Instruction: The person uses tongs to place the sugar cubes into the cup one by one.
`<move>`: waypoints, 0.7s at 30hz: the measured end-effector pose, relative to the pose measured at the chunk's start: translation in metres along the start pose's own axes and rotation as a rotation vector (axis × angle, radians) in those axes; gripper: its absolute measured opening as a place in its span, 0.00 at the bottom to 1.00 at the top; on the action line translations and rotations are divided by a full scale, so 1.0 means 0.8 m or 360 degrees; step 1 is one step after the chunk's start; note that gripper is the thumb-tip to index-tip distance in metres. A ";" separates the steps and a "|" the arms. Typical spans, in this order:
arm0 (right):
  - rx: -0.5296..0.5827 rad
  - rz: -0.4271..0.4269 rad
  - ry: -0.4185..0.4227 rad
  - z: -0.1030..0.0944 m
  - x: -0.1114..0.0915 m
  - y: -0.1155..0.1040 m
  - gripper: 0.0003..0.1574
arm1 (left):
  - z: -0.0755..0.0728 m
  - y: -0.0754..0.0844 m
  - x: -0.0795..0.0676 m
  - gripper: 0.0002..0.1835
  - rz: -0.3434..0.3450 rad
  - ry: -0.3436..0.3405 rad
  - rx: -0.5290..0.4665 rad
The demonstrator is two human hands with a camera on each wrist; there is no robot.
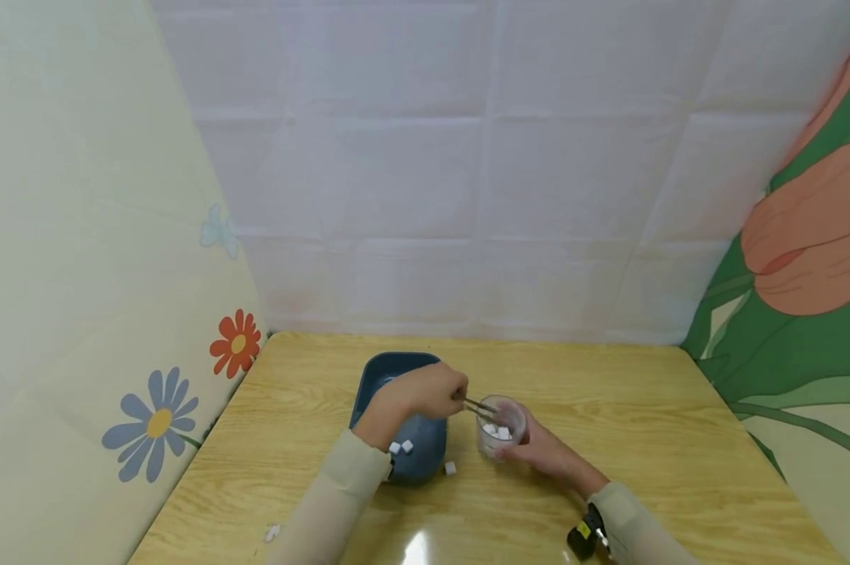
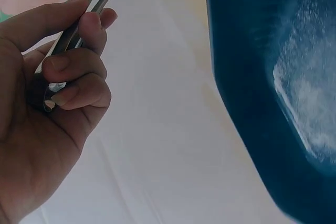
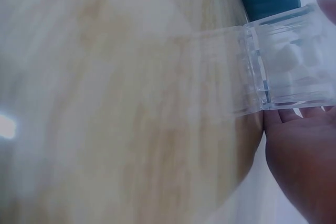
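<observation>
My left hand (image 1: 428,391) grips slim metal tongs (image 1: 476,406), its fingers curled round their handles in the left wrist view. The tongs' tips reach over the mouth of a clear jar (image 1: 490,453) that has several white cubes (image 1: 497,431) in it. Around the jar's right side curls my right hand (image 1: 546,452), holding it steady; the right wrist view shows its thumb and fingers on opposite sides of the clear wall. Beneath my left forearm stands a dark blue basin (image 1: 435,463), partly hidden by the arm. Two white cubes (image 1: 406,446) show in the basin.
One loose white cube (image 1: 450,468) lies on the wooden table (image 1: 608,392) between basin and jar. Small white pieces (image 1: 272,532) lie near the front left. A white cloth wall (image 1: 467,196) rises behind the table, with printed hangings at both sides.
</observation>
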State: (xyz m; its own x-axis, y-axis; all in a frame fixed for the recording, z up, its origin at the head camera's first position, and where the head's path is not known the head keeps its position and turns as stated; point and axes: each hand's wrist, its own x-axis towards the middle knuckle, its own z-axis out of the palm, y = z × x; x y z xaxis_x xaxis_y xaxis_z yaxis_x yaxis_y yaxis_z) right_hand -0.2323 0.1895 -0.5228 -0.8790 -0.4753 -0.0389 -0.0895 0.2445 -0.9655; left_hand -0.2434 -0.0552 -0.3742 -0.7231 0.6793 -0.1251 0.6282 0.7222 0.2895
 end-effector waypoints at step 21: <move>0.0023 -0.0093 -0.0022 -0.001 0.000 0.000 0.53 | -0.021 -0.077 -0.073 0.05 -0.0163 0.0063 -0.0025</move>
State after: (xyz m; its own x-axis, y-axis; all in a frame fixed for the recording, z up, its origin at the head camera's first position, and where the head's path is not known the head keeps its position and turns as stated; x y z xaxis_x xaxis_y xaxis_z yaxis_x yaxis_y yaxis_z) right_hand -0.2329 0.1904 -0.5226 -0.8660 -0.4999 0.0143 -0.1337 0.2038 -0.9698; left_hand -0.2447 -0.1413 -0.3684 -0.7941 0.5963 -0.1175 0.5464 0.7851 0.2918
